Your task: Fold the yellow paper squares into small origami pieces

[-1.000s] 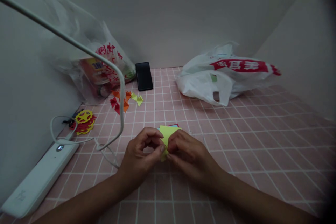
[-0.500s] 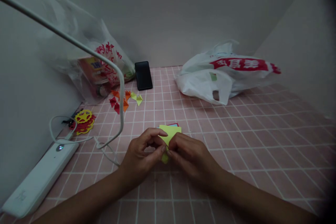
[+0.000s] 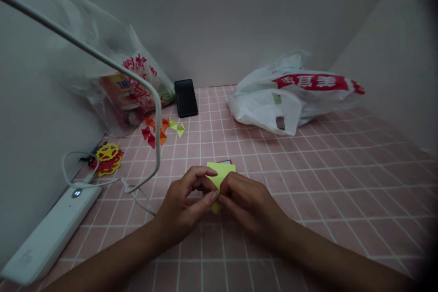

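Note:
Thumb and fingers of my left hand (image 3: 189,200) pinch a small piece of yellow paper (image 3: 215,206), partly hidden by the fingers. From the other side, my right hand (image 3: 251,200) grips the same piece, its fingertips close against the left ones. Just beyond them lies a yellow square of paper (image 3: 222,169), with a red and light blue edge (image 3: 226,162) peeking out behind it. Farther off to the left sit small folded paper pieces: red (image 3: 148,137), orange (image 3: 164,124) and yellow (image 3: 178,127).
A white cable (image 3: 158,137) arcs over the left side to a white power bank (image 3: 51,232). Yellow and red cut-out discs (image 3: 107,159) lie nearby. At the back are a clear bag (image 3: 137,73), a black phone (image 3: 186,98) and a white plastic bag (image 3: 267,105).
The view has shifted very slightly. Both hands keep their hold on the yellow paper, with only a tiny movement of the fingertips.

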`<state>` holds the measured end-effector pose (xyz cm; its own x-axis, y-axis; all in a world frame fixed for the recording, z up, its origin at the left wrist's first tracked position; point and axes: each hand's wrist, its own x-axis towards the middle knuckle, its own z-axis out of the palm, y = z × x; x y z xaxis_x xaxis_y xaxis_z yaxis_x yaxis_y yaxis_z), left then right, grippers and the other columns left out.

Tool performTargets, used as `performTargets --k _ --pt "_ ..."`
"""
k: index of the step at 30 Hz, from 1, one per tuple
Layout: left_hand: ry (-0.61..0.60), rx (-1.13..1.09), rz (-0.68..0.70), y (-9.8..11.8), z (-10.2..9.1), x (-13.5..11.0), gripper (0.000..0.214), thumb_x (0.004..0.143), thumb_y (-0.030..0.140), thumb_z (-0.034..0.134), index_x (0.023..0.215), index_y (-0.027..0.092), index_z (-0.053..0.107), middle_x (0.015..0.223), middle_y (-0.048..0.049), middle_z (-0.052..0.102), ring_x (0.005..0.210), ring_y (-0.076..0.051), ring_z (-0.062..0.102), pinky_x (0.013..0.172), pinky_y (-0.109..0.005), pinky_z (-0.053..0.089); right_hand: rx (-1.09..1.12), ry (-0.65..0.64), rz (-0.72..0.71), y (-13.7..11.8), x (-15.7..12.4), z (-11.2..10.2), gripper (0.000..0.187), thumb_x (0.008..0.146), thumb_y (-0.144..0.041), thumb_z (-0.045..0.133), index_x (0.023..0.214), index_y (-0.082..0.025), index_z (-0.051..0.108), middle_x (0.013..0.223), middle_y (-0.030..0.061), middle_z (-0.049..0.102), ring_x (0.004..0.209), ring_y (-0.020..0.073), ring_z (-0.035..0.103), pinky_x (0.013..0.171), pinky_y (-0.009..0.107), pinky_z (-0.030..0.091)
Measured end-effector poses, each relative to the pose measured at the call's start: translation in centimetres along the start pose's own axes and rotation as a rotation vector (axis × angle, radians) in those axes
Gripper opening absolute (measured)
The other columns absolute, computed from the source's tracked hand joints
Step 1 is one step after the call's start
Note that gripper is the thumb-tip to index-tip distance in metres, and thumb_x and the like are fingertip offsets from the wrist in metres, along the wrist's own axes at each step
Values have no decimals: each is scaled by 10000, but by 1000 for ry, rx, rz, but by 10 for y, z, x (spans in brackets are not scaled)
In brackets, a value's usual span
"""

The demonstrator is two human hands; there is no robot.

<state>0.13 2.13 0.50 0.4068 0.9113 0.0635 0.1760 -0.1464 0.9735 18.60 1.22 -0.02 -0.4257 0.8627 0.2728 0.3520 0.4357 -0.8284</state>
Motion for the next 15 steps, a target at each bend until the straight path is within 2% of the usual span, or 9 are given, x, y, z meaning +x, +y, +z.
performTargets --k 5,9,12,15 --pt "24 60 44 0 1 1 217 856 105 567 1043 215 554 770 23 617 725 -120 613 682 -238 500 57 -22 60 -1 2 0 187 900 -151 506 718 -181 481 714 15 551 659 144 505 612 275 361" --pt "91 76 52 1 2 2 197 840 108 573 1004 211 537 769 20 619 719 -124 616 682 -242 499 314 -26 223 -3 5 -3 112 894 -227 562 799 -184 521 732 -6 558 661 130 508 601 252 384" --pt "137 73 45 1 2 2 173 835 127 587 978 205 530 753 18 621 694 -125 621 661 -238 498 483 -57 300 -3 6 -4 130 886 -291 576 819 -184 547 738 -5 567 674 132 515 602 246 400" --pt "169 105 81 1 2 1 173 823 114 598 957 207 541 764 16 627 703 -122 625 668 -232 500 454 -71 325 -3 6 -4 148 865 -268 581 751 -176 561 699 -7 561 653 128 500 589 244 382"
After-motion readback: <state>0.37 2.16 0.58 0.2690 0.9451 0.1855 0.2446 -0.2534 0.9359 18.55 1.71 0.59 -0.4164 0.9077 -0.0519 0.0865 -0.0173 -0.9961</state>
